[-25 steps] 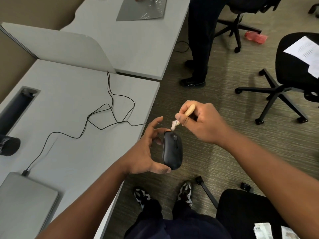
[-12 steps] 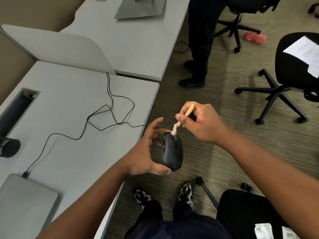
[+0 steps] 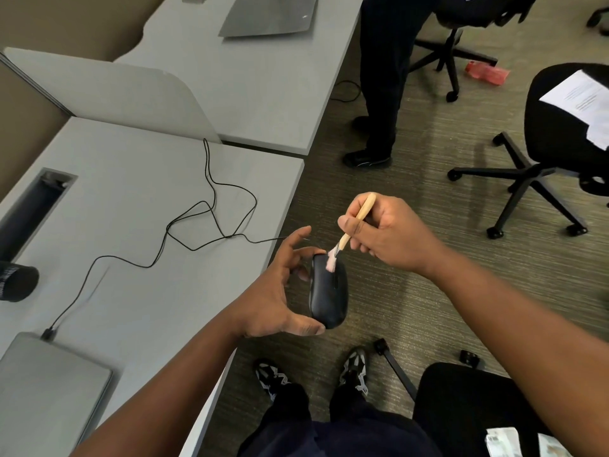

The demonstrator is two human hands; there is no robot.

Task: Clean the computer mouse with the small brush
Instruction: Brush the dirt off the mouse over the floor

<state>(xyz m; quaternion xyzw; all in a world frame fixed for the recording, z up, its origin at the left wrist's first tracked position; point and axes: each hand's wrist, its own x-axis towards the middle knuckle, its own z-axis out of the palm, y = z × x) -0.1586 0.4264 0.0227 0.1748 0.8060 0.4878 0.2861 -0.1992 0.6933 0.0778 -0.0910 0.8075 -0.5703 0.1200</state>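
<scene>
Mouse [image 3: 329, 291] clamped in left hand [image 3: 273, 291] grip; right hand [image 3: 389, 235] pinches brush [image 3: 354, 225], bristles touching mouse front.

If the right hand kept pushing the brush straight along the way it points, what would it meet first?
The right hand aims the brush down-left; its bristles already seem to touch the front of the mouse, held by the left hand.

The left hand [image 3: 276, 291] covers the near left side of the black plastic computer mouse [image 3: 329, 291], so the fingers behind it cannot be made out. The wooden handle of the small brush [image 3: 352, 225] passes inside the right hand [image 3: 389, 232], its middle hidden. At the counter's [image 3: 131, 225] near left corner, the grey closed laptop [image 3: 43, 384] is cut by the picture's edge, as is the dark cylinder [image 3: 16, 282].
</scene>
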